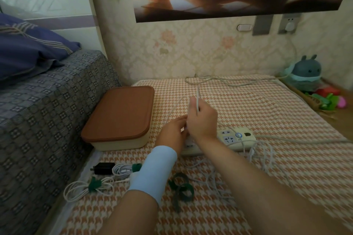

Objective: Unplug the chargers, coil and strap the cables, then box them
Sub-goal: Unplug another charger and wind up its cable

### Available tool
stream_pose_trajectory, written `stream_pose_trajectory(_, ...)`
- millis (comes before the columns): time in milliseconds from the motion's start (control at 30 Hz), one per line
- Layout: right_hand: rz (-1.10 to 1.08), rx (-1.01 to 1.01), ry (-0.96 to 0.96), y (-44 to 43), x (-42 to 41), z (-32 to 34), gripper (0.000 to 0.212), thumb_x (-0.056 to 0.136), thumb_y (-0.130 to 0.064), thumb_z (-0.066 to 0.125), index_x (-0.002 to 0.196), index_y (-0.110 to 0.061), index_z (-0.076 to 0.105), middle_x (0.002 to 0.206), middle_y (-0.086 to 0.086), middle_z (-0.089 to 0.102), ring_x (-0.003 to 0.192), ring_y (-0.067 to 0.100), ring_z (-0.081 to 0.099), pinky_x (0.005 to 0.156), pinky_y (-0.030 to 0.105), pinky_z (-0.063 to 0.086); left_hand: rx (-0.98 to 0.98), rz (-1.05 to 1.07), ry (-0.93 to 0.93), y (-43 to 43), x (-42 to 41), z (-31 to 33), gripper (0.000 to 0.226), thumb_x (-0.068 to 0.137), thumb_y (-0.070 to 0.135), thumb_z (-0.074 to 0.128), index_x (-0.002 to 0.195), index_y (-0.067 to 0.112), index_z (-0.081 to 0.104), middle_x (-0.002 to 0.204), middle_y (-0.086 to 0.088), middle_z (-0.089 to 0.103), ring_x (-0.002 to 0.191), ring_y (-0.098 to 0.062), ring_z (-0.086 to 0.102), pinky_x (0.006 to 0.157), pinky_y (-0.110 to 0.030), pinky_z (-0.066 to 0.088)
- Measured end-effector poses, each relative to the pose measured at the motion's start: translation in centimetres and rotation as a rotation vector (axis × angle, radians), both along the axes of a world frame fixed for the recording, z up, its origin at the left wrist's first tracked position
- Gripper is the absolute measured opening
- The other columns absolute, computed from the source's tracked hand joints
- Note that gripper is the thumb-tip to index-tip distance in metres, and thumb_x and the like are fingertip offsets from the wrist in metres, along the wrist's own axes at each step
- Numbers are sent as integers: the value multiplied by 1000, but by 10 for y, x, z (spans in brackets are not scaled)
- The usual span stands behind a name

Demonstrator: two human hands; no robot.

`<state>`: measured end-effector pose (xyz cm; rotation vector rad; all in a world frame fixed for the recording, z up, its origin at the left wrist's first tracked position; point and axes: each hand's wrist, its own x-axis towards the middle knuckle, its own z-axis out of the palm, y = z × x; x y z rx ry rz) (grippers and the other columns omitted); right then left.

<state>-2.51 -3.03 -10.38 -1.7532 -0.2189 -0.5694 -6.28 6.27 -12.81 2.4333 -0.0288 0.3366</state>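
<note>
Above the left end of the power strip [236, 137], a white cable [197, 99] rises toward 12 o'clock, pinched in the right hand [203, 120]. The left hand [172, 129] touches it at 9 o'clock; whether it grips anything is hidden. Farther toward 9 o'clock sits the brown-lidded box [122, 114]. At 7 o'clock lie strapped coiled cables [86, 187] and a black charger [104, 168].

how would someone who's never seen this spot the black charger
Start at the cream box with the brown lid on the orange houndstooth cloth, beside the bed. Just in front of it, nearer the person, lies the black charger, next to a coiled white cable. It is the only black, blocky thing among white coils and green straps.
</note>
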Motion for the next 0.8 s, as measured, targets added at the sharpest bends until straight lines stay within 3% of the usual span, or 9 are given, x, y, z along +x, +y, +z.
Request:
stream_pose_trajectory(67,-14,72,-10,6,4,33,56,106,-36,42,61,-4,56,54,10,54,50,25,50,50,38,37,12,1,21,0,2,0,33,99,22,54,130,19,64,139,14,54,123,-10,51,97,-21,37)
stream_pose_trajectory(200,110,129,226,-10,-1,58,60,105,-40,43,63,-1,60,60,12,63,56,27,59,61,40,50,53,10,98,-3,-1,2,49,101,30,51,147,17,45,157,6,35,143,-15,34,114,-27,26)
stream_pose_trajectory(267,287,202,377,-18,-4,60,45,102,-36,48,66,-9,56,65,9,60,58,23,56,64,40,49,87,30,118,-4,-3,8,51,102,31,49,150,15,39,157,3,34,143,-18,35,113,-28,27)
stream_pose_trajectory(367,507,303,526,-34,-10,66,9,93,-19,50,88,-12,46,82,9,48,73,24,47,75,41,40,106,115,107,-11,-19,27,55,101,32,49,151,15,34,153,-3,42,138,-24,41,109,-35,35)
stream_pose_trajectory(433,546,248,571,-49,-16,69,6,92,-9,45,91,-14,42,88,7,40,82,26,39,77,40,35,49,179,6,-13,-31,43,46,100,21,50,145,15,43,144,-5,50,131,-24,48,108,-37,41)
stream_pose_trajectory(533,539,105,586,-71,-31,72,13,103,-6,42,111,-13,50,98,9,50,83,24,49,78,45,43,-119,205,-199,-19,-51,68,38,94,7,52,131,17,54,121,3,56,107,-15,56,95,-32,48)
stream_pose_trajectory(633,542,103,580,-89,-45,74,27,104,-19,55,129,-10,51,119,13,61,101,29,63,91,49,55,-323,46,-138,-36,-67,89,40,96,10,53,134,22,50,126,5,56,109,-11,55,91,-31,50)
stream_pose_trajectory(700,558,105,551,-99,-56,76,28,100,-22,62,125,-9,56,119,15,67,103,30,70,87,45,61,-431,-107,0,-48,-78,96,48,95,25,59,141,28,44,131,8,54,113,-11,56,86,-27,53)
stream_pose_trajectory(800,567,101,506,-111,-75,82,22,95,-20,70,111,-7,62,112,16,71,92,20,74,69,32,61,-308,-189,17,-62,-86,94,55,84,48,66,135,34,48,120,11,62,102,-10,64,81,-38,59)
